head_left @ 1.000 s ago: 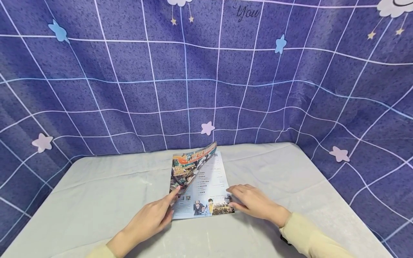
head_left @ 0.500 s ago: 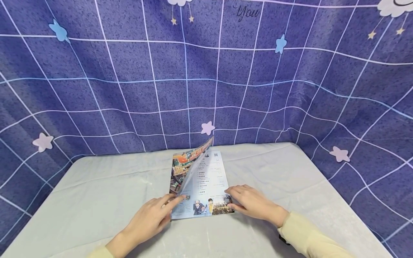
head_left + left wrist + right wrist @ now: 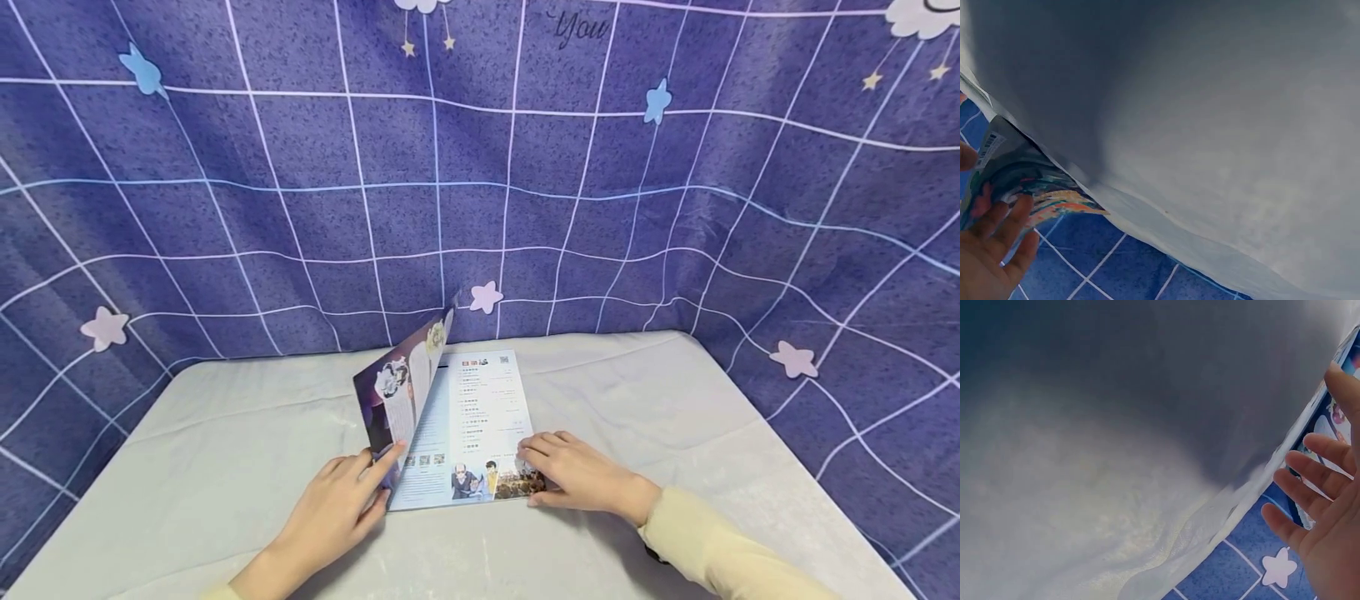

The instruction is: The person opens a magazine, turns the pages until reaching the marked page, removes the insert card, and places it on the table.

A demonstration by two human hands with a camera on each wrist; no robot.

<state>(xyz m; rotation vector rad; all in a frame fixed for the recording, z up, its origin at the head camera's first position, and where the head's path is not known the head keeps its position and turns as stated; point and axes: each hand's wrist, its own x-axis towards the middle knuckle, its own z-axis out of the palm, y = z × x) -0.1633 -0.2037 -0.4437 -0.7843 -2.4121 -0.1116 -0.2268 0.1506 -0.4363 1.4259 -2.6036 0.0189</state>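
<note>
A magazine (image 3: 483, 425) lies on the cloth-covered table, with its contents page face up. Its front cover (image 3: 397, 387) stands tilted up at the left, showing a dark purple picture on the inner side. My left hand (image 3: 326, 504) is at the cover's lower edge, its index finger lying against the inner face. In the left wrist view, loose fingers (image 3: 1007, 222) overlap the colourful printed face with a barcode. My right hand (image 3: 588, 475) rests on the magazine's lower right corner, the thumb at the bottom edge. Its fingers (image 3: 1310, 481) are spread in the right wrist view.
A pale grey cloth (image 3: 247, 433) covers the table around the magazine. Behind and at the sides hangs a purple-blue curtain (image 3: 397, 217) with a grid, stars and clouds.
The cover has swung leftward, from a diagonal fold over the page to standing tilted at the left. More of the contents page shows. My left hand moved slightly left; my right hand stayed at the corner.
</note>
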